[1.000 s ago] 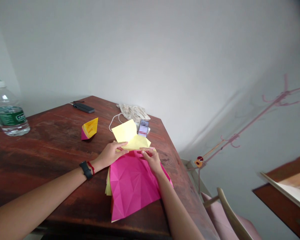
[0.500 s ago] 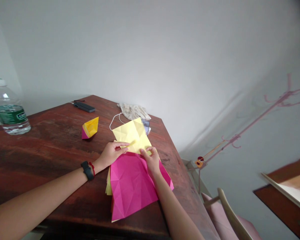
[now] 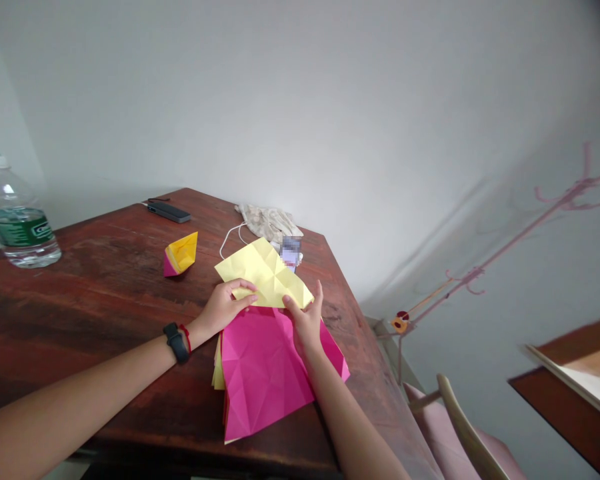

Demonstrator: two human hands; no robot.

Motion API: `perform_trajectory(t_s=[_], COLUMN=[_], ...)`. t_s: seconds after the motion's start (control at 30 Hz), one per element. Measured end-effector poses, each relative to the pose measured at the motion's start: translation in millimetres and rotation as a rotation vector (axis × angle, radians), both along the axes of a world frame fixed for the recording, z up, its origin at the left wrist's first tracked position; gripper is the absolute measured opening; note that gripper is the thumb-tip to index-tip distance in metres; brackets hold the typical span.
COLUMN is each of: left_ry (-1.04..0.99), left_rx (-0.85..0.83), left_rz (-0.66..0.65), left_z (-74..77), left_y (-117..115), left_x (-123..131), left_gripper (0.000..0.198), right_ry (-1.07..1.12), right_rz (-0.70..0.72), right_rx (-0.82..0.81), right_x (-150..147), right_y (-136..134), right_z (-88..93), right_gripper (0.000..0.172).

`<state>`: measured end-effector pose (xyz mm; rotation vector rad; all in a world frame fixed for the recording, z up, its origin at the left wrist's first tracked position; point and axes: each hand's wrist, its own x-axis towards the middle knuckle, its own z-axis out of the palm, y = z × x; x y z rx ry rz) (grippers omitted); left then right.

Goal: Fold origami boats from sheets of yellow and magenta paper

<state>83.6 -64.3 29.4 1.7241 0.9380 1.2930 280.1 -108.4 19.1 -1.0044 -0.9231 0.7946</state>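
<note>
A creased yellow paper sheet point(image 3: 265, 272) is held just above the wooden table point(image 3: 100, 293). My left hand point(image 3: 226, 305) pinches its near left edge, fingers curled. My right hand point(image 3: 306, 320) grips its near right corner between thumb and fingers. Under both hands lies a creased pink sheet point(image 3: 265, 367) on top of a small stack of coloured papers. A folded yellow-and-pink paper boat point(image 3: 181, 255) rests further back on the left.
A water bottle point(image 3: 15, 217) stands at the far left. A dark phone point(image 3: 169, 211) with a cable and a crumpled cloth pouch point(image 3: 267, 221) lie at the table's far edge. A pink chair point(image 3: 450, 427) is on the right beside a pink coat stand point(image 3: 505, 247).
The yellow sheet has been opened out from a folded flap to a wider, flatter sheet. My right hand shifted from the pink sheet's edge to the yellow sheet's right corner.
</note>
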Motion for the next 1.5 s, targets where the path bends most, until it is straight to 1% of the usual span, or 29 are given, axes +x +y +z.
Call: perform_trajectory(t_s=[0.03, 0.1, 0.17, 0.23, 0.3, 0.43, 0.53, 0.67, 0.77, 0.87, 0.9, 0.97, 1.07, 1.13, 1.17, 1.23, 1.3, 1.4, 1.5], left_ry=[-0.01, -0.026, -0.019, 0.01, 0.04, 0.059, 0.038, 0.032, 0.091, 0.173, 0.192, 0.192, 0.104, 0.045, 0.031, 0.041, 0.085, 0.164, 0.273], left_rx=[0.013, 0.033, 0.042, 0.04, 0.03, -0.009, -0.056, -0.083, -0.034, 0.068, 0.096, 0.121, 0.101, 0.076, 0.065, 0.05, 0.053, 0.08, 0.127], left_rz=[0.021, 0.047, 0.024, -0.037, -0.105, -0.189, -0.196, -0.182, -0.172, -0.166, -0.159, -0.133, -0.101, -0.09, -0.08, -0.058, -0.061, -0.143, -0.202], left_z=[0.0, 0.2, 0.6, 0.8, 0.7, -1.4, -3.8, -5.5, -4.1, -2.0, -1.4, -0.8, 0.2, 1.7, 2.7, 4.5, 5.1, 3.2, 1.5], left_y=[0.2, -0.4, -2.4, -5.7, -9.5, -13.9, -12.2, -7.9, -9.0, -13.7, -15.2, -16.8, -15.3, -12.8, -11.5, -9.3, -7.8, -7.0, -8.0], left_x=[-0.2, -0.4, 0.0, 1.3, 3.0, 5.5, 5.2, 3.4, 2.5, 2.6, 2.8, 3.1, 2.3, 0.6, -0.5, -3.3, -6.0, -9.0, -9.9], left_gripper=[0.019, 0.019, 0.019, 0.018, 0.018, 0.019, 0.022, 0.025, 0.025, 0.029, 0.035, 0.054, 0.082, 0.093, 0.095, 0.094, 0.089, 0.08, 0.065], right_ry=[0.044, 0.089, 0.078, 0.019, -0.055, -0.129, -0.149, -0.083, -0.042, -0.032, -0.027, -0.019, -0.017, -0.007, 0.001, 0.013, 0.008, -0.024, -0.009], right_rz=[0.047, 0.185, 0.327, 0.382, 0.363, 0.293, 0.277, 0.239, 0.189, 0.143, 0.127, 0.087, 0.057, 0.065, 0.069, 0.071, 0.06, 0.031, -0.009], right_rx=[-0.021, -0.068, -0.125, -0.171, -0.193, -0.206, -0.186, -0.158, -0.159, -0.153, -0.148, -0.137, -0.117, -0.112, -0.114, -0.124, -0.132, -0.1, -0.047], right_x=[-2.7, -8.5, -14.4, -19.3, -21.8, -19.1, -15.3, -13.1, -10.5, -5.0, -2.9, 1.1, 4.8, 6.1, 6.8, 8.8, 12.1, 17.8, 21.7], right_y=[-1.2, -4.1, -7.2, -9.5, -10.1, -7.8, -5.8, -2.5, 1.9, 6.9, 8.4, 10.8, 13.2, 14.6, 15.3, 16.9, 18.7, 21.5, 23.7], right_z=[1.1, 2.1, 0.9, -2.1, -5.1, -6.9, -5.4, -3.6, -3.7, -5.0, -5.6, -6.8, -9.2, -11.0, -11.9, -13.6, -14.6, -14.2, -12.0], right_gripper=[0.107, 0.087, 0.065, 0.051, 0.044, 0.043, 0.043, 0.049, 0.054, 0.054, 0.054, 0.054, 0.052, 0.051, 0.049, 0.046, 0.042, 0.039, 0.039])
